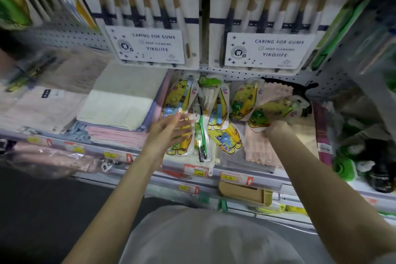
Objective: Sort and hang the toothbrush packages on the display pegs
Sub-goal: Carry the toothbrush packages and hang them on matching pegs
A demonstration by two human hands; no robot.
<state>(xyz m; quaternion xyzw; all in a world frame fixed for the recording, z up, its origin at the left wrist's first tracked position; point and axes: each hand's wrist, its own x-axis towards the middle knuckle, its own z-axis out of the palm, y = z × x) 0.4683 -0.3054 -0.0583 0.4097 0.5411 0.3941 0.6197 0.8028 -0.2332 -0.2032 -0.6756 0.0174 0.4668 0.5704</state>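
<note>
Several yellow bear-shaped toothbrush packages (216,111) lie in a loose pile on the shelf, over folded towels. My left hand (171,128) hovers over the left side of the pile with its fingers straight and spread, holding nothing. My right hand (278,127) is mostly hidden beneath a yellow package with a green toy (276,111), which it grips from below at the pile's right. A green toothbrush pack (202,135) lies in the pile's middle. Two large multi-packs of wooden-handled toothbrushes (150,45) hang on the pegboard above.
Folded white, pink and grey towels (120,100) fill the shelf to the left. A pink cloth (259,148) lies under the pile on the right. Price tags (196,170) line the shelf's front edge. Green and dark items (351,156) crowd the far right.
</note>
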